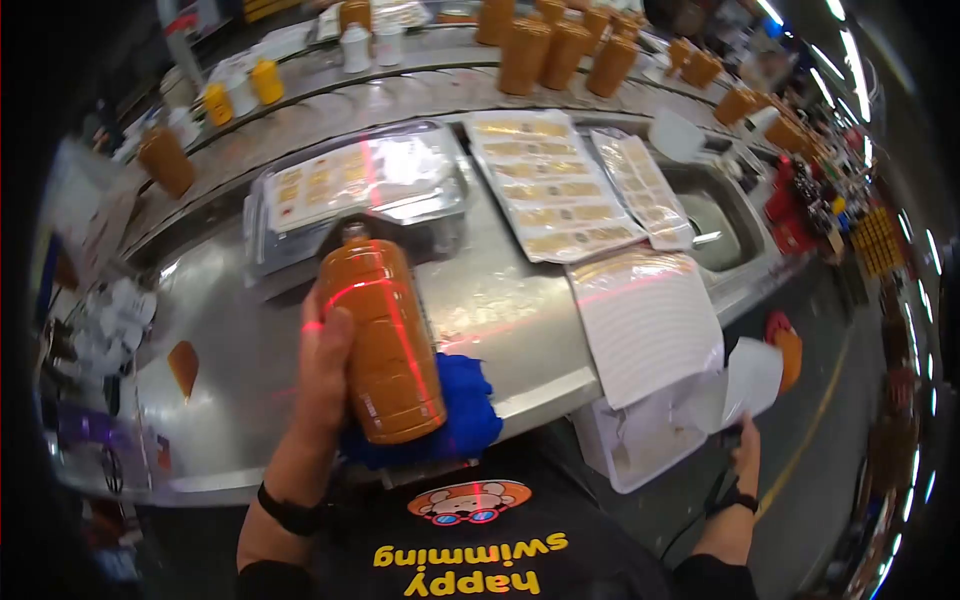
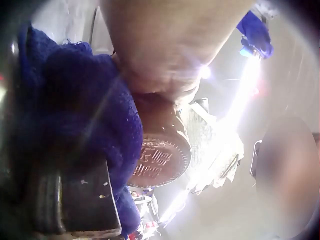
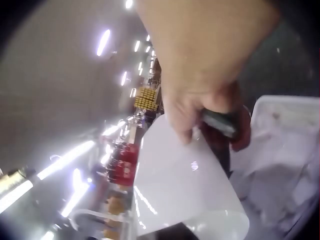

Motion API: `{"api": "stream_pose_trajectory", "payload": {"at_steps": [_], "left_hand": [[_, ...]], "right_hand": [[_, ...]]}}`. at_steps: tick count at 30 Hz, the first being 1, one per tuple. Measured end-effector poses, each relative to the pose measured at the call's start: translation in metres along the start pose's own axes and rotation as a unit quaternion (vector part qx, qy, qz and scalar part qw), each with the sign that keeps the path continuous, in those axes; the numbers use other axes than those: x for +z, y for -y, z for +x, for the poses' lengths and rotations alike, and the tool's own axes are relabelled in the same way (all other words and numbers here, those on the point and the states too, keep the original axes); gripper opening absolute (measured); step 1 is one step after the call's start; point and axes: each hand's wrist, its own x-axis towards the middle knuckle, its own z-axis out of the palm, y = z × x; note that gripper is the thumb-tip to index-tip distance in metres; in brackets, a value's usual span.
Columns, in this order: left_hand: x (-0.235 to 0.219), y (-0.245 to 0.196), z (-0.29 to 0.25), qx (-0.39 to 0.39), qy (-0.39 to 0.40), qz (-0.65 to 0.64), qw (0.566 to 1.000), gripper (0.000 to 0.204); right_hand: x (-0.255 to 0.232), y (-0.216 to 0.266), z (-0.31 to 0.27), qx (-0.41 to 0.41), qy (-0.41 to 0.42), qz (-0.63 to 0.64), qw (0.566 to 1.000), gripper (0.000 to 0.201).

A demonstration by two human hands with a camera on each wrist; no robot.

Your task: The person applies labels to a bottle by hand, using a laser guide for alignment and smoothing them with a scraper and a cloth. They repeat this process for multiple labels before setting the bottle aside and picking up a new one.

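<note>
My left hand [image 1: 325, 370] grips a glossy brown bottle [image 1: 385, 350] by its side, tilted over the steel counter beside a blue cloth [image 1: 465, 410]. In the left wrist view the bottle's round base [image 2: 162, 160] shows embossed marks, next to the blue cloth [image 2: 95, 110]. My right hand [image 1: 745, 455] pinches a curled white sheet [image 1: 750, 380] at its edge, beside a white bin [image 1: 635, 450]. The right wrist view shows the sheet [image 3: 185, 185] hanging from the fingers of my right hand [image 3: 205, 100], with a dark object [image 3: 220, 122] also in that hand.
Sticker sheets [image 1: 550, 185] and a stack of white sheets [image 1: 650, 320] lie on the counter's right part, near a sink [image 1: 715, 225]. A metal tray [image 1: 430, 180] with a label sheet is at the back left. Several brown bottles [image 1: 525, 55] stand beyond.
</note>
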Motion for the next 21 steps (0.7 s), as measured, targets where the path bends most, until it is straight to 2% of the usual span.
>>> {"api": "stream_pose_trajectory", "payload": {"at_steps": [1, 2, 3, 5, 6, 8, 9, 10, 11, 13, 14, 15, 16, 17, 20, 21], "left_hand": [[-0.001, 0.002, 0.001, 0.012, -0.004, 0.009, 1.000, 0.068], [-0.002, 0.002, 0.001, 0.024, 0.000, 0.001, 1.000, 0.069], [-0.002, 0.001, 0.001, 0.035, 0.005, -0.007, 0.999, 0.070], [-0.002, 0.004, -0.001, 0.045, -0.002, -0.004, 0.999, 0.074], [-0.003, 0.006, -0.001, 0.044, -0.005, -0.003, 0.999, 0.075], [-0.006, 0.007, -0.001, 0.038, -0.007, 0.000, 0.999, 0.077], [-0.007, 0.007, -0.001, 0.043, -0.003, 0.003, 0.999, 0.079], [-0.008, 0.009, 0.000, 0.044, -0.007, 0.000, 0.999, 0.079], [-0.009, 0.012, -0.001, 0.043, -0.011, -0.003, 0.999, 0.080], [-0.009, 0.013, -0.001, 0.050, -0.019, 0.002, 0.999, 0.082], [-0.009, 0.012, -0.001, 0.049, -0.023, 0.005, 0.999, 0.082], [-0.009, 0.012, -0.002, 0.047, -0.026, 0.009, 0.999, 0.082], [-0.009, 0.012, -0.003, 0.043, -0.028, 0.012, 0.999, 0.083], [-0.009, 0.014, -0.003, 0.051, -0.035, 0.021, 0.998, 0.085], [-0.011, 0.011, -0.005, 0.039, -0.029, 0.030, 0.998, 0.088], [-0.014, 0.014, -0.005, 0.032, -0.030, 0.051, 0.998, 0.090]], "right_hand": [[0.003, -0.012, 0.002, 0.135, -0.050, -0.071, 0.987, 0.043], [0.013, -0.022, 0.023, 0.162, -0.127, -0.136, 0.969, 0.043], [0.028, -0.005, 0.035, 0.034, -0.083, -0.125, 0.988, 0.040], [0.044, 0.035, 0.048, -0.214, 0.003, -0.085, 0.973, 0.038], [0.083, 0.096, 0.011, -0.269, 0.046, -0.023, 0.962, 0.036], [0.152, 0.197, -0.061, -0.455, 0.158, -0.106, 0.870, 0.033], [0.186, 0.247, -0.098, -0.537, 0.212, -0.124, 0.807, 0.033], [0.227, 0.274, -0.120, -0.589, 0.302, -0.083, 0.745, 0.036], [0.268, 0.302, -0.159, -0.665, 0.321, -0.141, 0.660, 0.041], [0.357, 0.322, -0.215, -0.732, 0.367, -0.147, 0.555, 0.049], [0.390, 0.330, -0.253, -0.740, 0.391, -0.192, 0.512, 0.046], [0.423, 0.334, -0.279, -0.772, 0.395, -0.196, 0.458, 0.052], [0.458, 0.333, -0.293, -0.783, 0.396, -0.227, 0.422, 0.054], [0.484, 0.332, -0.308, -0.777, 0.394, -0.273, 0.409, 0.056], [0.498, 0.329, -0.341, -0.780, 0.370, -0.357, 0.357, 0.060], [0.502, 0.323, -0.334, -0.798, 0.360, -0.348, 0.335, 0.058]]}}
